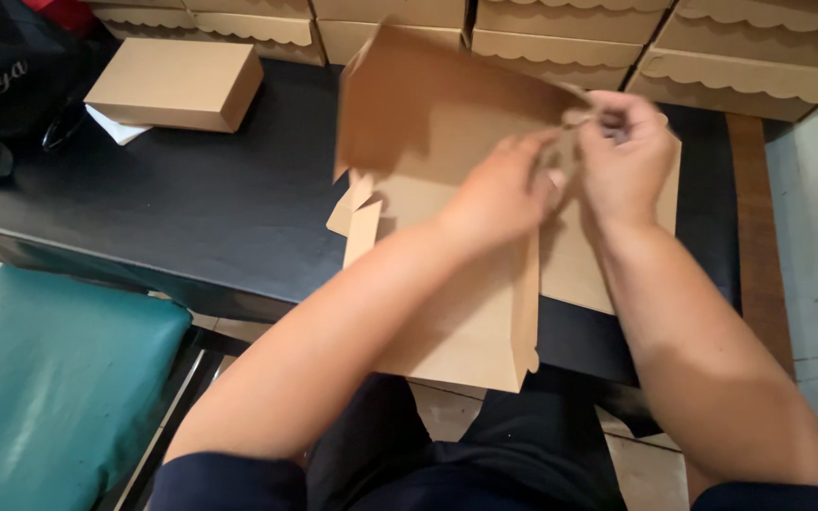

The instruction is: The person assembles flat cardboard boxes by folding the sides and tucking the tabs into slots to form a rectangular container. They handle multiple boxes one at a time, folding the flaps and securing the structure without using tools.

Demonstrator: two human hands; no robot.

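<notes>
Head view: I see my left hand (502, 194) and right hand (625, 156) both pinched shut on a flat brown cardboard box blank (447, 123), half-folded over the black table (191, 208); a finished box (174, 83) sits far left.

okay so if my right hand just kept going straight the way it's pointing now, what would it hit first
Your right hand points up and away from you, pinching a flap of the cardboard box you are folding. Going straight on, it would probably meet the stacked boxes along the back of the table first, though depth is hard to judge.
</notes>
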